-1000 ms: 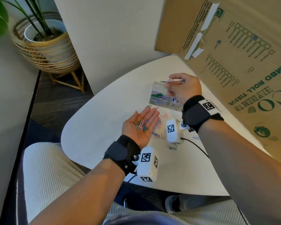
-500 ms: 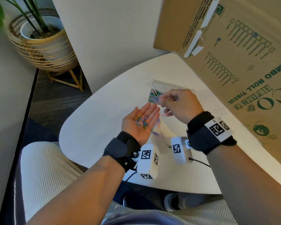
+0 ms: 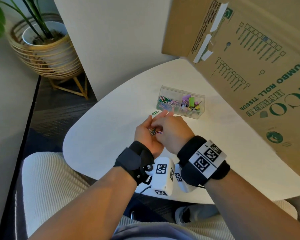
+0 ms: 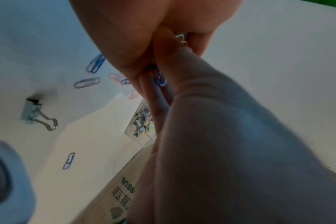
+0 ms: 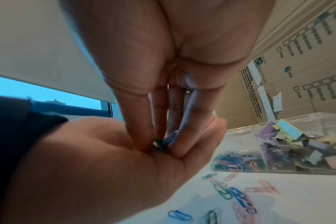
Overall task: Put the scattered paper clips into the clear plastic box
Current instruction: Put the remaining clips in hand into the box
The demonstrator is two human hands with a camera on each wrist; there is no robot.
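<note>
- A potted plant [image 3: 42,37] in a woven basket stand stood on the floor at the far left, well apart from the table [image 3: 100,146].
- My left hand [image 3: 145,134] lay palm up above the table, fingers extended, cupping a small pile of paper clips [image 3: 153,132] in the palm.
- A single green paper clip [image 3: 155,112] lay on the table just beyond my left fingertips, near the left end of the clear plastic box [image 3: 180,103].
- My right hand [image 3: 171,130] sat over the left palm, its fingers [image 5: 142,121] brought together and pointing down into the pile; the right wrist view showed them pinching a green and a blue clip [image 5: 168,139].
- More loose clips [image 5: 238,195] in blue, pink and green lay scattered on the table beneath both hands, between them and the box.
- A blue binder clip [image 4: 32,112] lay on the table apart from the loose clips, visible in the left wrist view only.
- The box stood upright on the table beyond the hands, lid off: its left compartment held paper clips, its right compartment binder clips.
- A large cardboard carton [image 3: 249,66] stood at the right, just behind the box.
</note>
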